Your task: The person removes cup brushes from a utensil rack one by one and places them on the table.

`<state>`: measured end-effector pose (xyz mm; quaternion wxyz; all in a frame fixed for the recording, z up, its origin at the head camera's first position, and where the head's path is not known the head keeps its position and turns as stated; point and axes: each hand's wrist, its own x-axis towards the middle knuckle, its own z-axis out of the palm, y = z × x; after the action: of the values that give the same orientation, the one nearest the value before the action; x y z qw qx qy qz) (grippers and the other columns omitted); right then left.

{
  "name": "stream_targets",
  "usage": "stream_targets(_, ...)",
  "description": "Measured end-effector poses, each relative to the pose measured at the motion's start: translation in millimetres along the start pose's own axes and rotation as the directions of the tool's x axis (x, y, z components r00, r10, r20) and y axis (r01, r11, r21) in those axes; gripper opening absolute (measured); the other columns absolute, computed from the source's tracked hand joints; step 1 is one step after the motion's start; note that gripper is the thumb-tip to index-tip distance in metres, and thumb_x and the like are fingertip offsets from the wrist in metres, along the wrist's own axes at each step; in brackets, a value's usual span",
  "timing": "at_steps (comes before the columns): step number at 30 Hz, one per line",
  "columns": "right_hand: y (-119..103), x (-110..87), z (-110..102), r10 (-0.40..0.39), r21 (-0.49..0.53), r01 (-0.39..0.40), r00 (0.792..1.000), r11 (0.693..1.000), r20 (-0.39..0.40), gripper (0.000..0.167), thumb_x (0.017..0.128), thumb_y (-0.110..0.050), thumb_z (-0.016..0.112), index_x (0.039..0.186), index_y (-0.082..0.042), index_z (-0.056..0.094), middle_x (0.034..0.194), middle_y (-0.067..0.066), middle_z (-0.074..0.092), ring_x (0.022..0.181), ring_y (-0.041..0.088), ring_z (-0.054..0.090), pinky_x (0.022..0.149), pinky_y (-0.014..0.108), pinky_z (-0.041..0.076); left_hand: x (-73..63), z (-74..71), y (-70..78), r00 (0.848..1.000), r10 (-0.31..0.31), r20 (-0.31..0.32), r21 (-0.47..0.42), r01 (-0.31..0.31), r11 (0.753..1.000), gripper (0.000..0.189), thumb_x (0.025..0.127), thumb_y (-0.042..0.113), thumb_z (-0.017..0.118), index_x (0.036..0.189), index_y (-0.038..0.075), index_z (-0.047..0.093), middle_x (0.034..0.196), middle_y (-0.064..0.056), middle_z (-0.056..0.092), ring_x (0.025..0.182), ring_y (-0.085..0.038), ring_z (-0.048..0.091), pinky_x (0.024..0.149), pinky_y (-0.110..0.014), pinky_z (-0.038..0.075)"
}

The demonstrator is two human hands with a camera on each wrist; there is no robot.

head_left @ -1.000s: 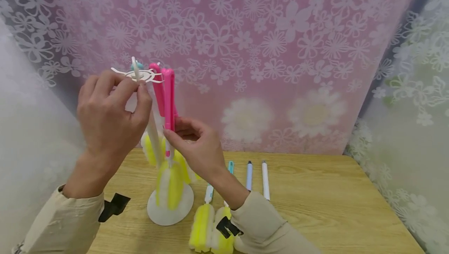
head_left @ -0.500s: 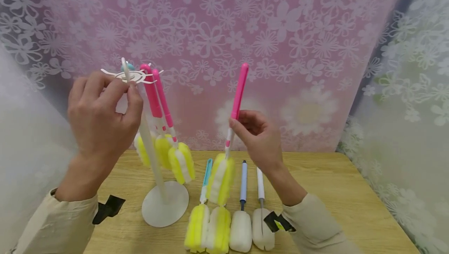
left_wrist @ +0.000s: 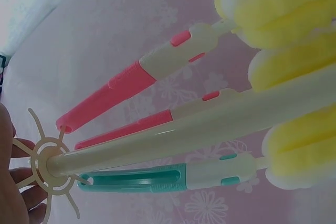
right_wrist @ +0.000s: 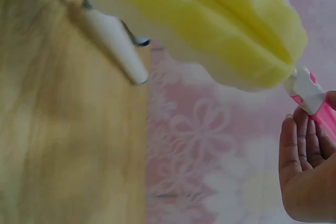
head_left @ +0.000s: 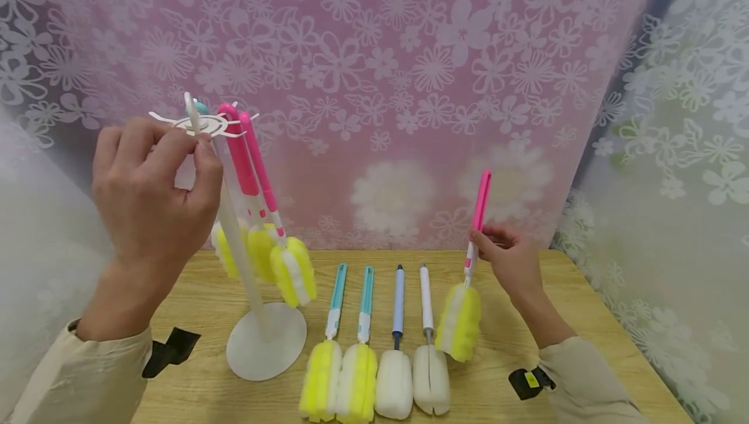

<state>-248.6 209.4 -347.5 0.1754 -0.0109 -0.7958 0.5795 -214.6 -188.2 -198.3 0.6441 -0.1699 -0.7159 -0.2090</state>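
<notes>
My left hand [head_left: 158,190] holds the top of a white hook stand [head_left: 266,346] at its ring of prongs. Two pink-handled sponge brushes, one nearer [head_left: 260,164] and one behind [head_left: 236,144], hang from prongs by their handle ends. A teal-handled sponge brush [left_wrist: 134,179] also hangs there, in the left wrist view. Off to the right, my right hand [head_left: 512,258] pinches another pink-handled sponge brush [head_left: 459,323] between handle and neck. Its yellow and white sponge points down, above or at the table; contact cannot be made out.
Lying side by side on the wooden table [head_left: 205,385] are two teal-handled sponge brushes [head_left: 320,378], a blue-handled white sponge brush [head_left: 394,385] and a white-handled one [head_left: 431,382]. A floral curtain [head_left: 374,86] hangs behind, with pale curtain panels at both sides.
My right hand has carried the pink-handled brush away from the stand, to the right and then lower, past the row of brushes. The left hand keeps its hold on the stand's top.
</notes>
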Motion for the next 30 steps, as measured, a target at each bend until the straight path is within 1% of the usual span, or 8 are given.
stream_targets(3, 17, -1.3, -7, 0.079, -0.025, -0.078, 0.995, 0.997, 0.055, 0.049, 0.089, -0.032, 0.066, 0.117, 0.008, 0.06, 0.093, 0.006, 0.069, 0.075, 0.008, 0.065, 0.071, 0.023, 0.054, 0.5, -1.0, -0.5, 1.0, -0.001, 0.008, 0.01, 0.001, 1.0, 0.04, 0.088, 0.027, 0.047, 0.08, -0.008, 0.065, 0.08, -0.023, 0.053, 0.081, -0.042, 0.048, 0.074, -0.051, 0.032)
stream_targets(5, 28, -1.9, -11, 0.139, -0.054, -0.135, 0.986, 0.989, 0.094, 0.05, 0.09, -0.032, 0.066, 0.119, 0.009, 0.059, 0.096, 0.009, 0.069, 0.076, 0.01, 0.066, 0.072, 0.025, 0.055, 0.8, -1.5, -0.7, 1.0, -0.003, 0.012, 0.012, 0.003, 1.0, 0.04, 0.088, 0.027, 0.047, 0.08, -0.008, 0.065, 0.08, -0.023, 0.052, 0.081, -0.042, 0.048, 0.074, -0.051, 0.032)
stream_targets(7, 41, -1.9, -14, 0.204, -0.086, -0.194, 0.971, 0.977, 0.126, 0.052, 0.09, -0.032, 0.065, 0.12, 0.01, 0.058, 0.095, 0.009, 0.068, 0.076, 0.011, 0.066, 0.073, 0.028, 0.055, 0.9, -2.3, -0.9, 1.0, -0.006, 0.022, 0.017, 0.005, 1.0, 0.041, 0.088, 0.028, 0.047, 0.082, -0.008, 0.066, 0.081, -0.023, 0.052, 0.081, -0.042, 0.047, 0.074, -0.05, 0.032)
stream_targets(10, 58, -3.0, -15, 0.299, -0.118, -0.282, 0.939, 0.952, 0.171, 0.052, 0.09, -0.033, 0.065, 0.119, 0.01, 0.058, 0.093, 0.007, 0.069, 0.078, 0.016, 0.068, 0.077, 0.035, 0.055, 0.5, -2.8, -1.0, 0.999, -0.008, 0.032, 0.024, 0.008, 1.0, 0.042, 0.089, 0.029, 0.046, 0.083, -0.008, 0.066, 0.082, -0.023, 0.052, 0.081, -0.042, 0.047, 0.073, -0.05, 0.032)
stream_targets(13, 74, -5.7, -15, 0.369, -0.128, -0.349, 0.91, 0.928, 0.188, 0.053, 0.089, -0.031, 0.066, 0.118, 0.012, 0.057, 0.088, 0.006, 0.069, 0.079, 0.02, 0.068, 0.077, 0.039, 0.055, 0.0, -2.6, -0.6, 0.999, -0.006, 0.036, 0.026, 0.005, 1.0, 0.042, 0.089, 0.029, 0.046, 0.082, -0.008, 0.066, 0.081, -0.023, 0.052, 0.081, -0.042, 0.047, 0.073, -0.051, 0.032)
stream_targets(16, 85, -8.8, -15, 0.397, -0.152, -0.374, 0.899, 0.915, 0.182, 0.053, 0.089, -0.031, 0.066, 0.117, 0.014, 0.057, 0.084, 0.006, 0.069, 0.078, 0.02, 0.068, 0.075, 0.039, 0.055, -0.3, -1.8, 0.0, 1.0, -0.005, 0.03, 0.021, 0.005, 1.0, 0.041, 0.089, 0.028, 0.047, 0.08, -0.008, 0.065, 0.081, -0.022, 0.052, 0.08, -0.042, 0.047, 0.072, -0.051, 0.032)
stream_targets(23, 98, -8.3, -6, 0.395, -0.187, -0.362, 0.9, 0.913, 0.185, 0.05, 0.088, -0.031, 0.067, 0.111, 0.013, 0.062, 0.08, 0.005, 0.069, 0.071, 0.018, 0.067, 0.068, 0.035, 0.056, 0.2, -2.0, -0.2, 1.0, -0.003, 0.028, 0.025, 0.002, 1.0, 0.041, 0.089, 0.028, 0.047, 0.08, -0.008, 0.065, 0.081, -0.023, 0.052, 0.08, -0.042, 0.046, 0.073, -0.051, 0.032)
stream_targets(30, 108, -5.6, 9, 0.427, -0.184, -0.394, 0.88, 0.901, 0.208, 0.043, 0.088, -0.026, 0.067, 0.109, 0.012, 0.063, 0.076, 0.004, 0.068, 0.067, 0.014, 0.064, 0.064, 0.031, 0.056, -0.4, -2.6, -1.6, 0.999, -0.002, 0.051, 0.039, 0.0, 0.999, 0.043, 0.089, 0.031, 0.046, 0.081, -0.007, 0.065, 0.083, -0.022, 0.052, 0.082, -0.041, 0.047, 0.073, -0.051, 0.033)
